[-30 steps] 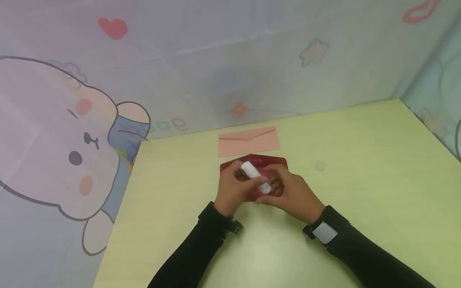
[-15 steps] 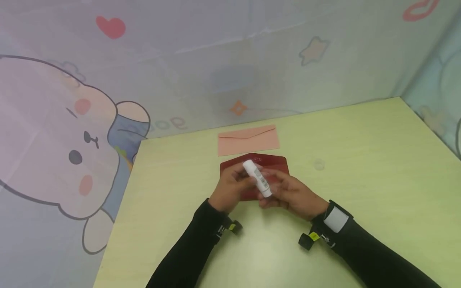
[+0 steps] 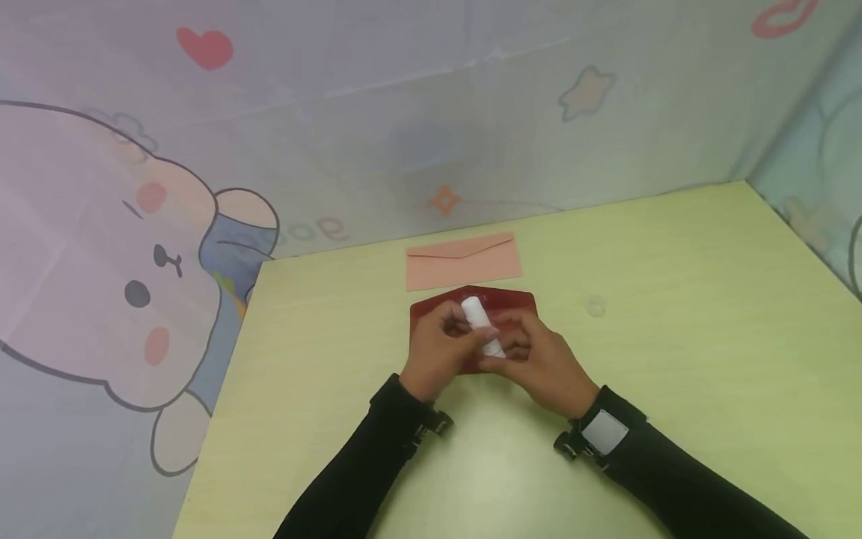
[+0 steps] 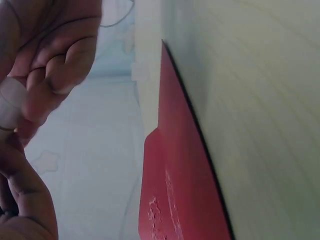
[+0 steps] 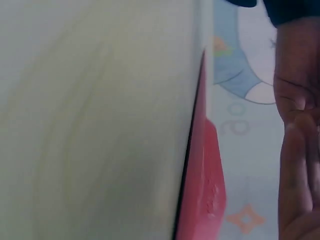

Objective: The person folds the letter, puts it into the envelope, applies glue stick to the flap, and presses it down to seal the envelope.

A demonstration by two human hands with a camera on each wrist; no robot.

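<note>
A white glue stick (image 3: pixel 474 313) is held slanted over the dark red envelope (image 3: pixel 420 318), which lies with its flap unfolded. My left hand (image 3: pixel 438 348) grips the stick along its side, thumb across the front. At the lower end, the thumb and fingers of my right hand (image 3: pixel 548 367) pinch it. In the left wrist view the stick (image 4: pixel 12 102) shows between both hands, partly cut off by the frame edge. Whitish smears mark the envelope flap (image 4: pixel 147 185) there. The right wrist view shows both hands close together above the envelope (image 5: pixel 200 165), with the stick hidden.
Behind the red envelope lies a pink envelope (image 3: pixel 465 263), its flap folded down. A small clear round piece (image 3: pixel 595 305) sits on the pale yellow table (image 3: pixel 673 299) to the right. A printed cloth (image 3: pixel 337 112) hangs along the table's back and left edges.
Half a second ago the glue stick's printed label faced up; now its plain side shows. My right hand turned at its lower end and shifted its fingers. Both envelopes stayed put.
</note>
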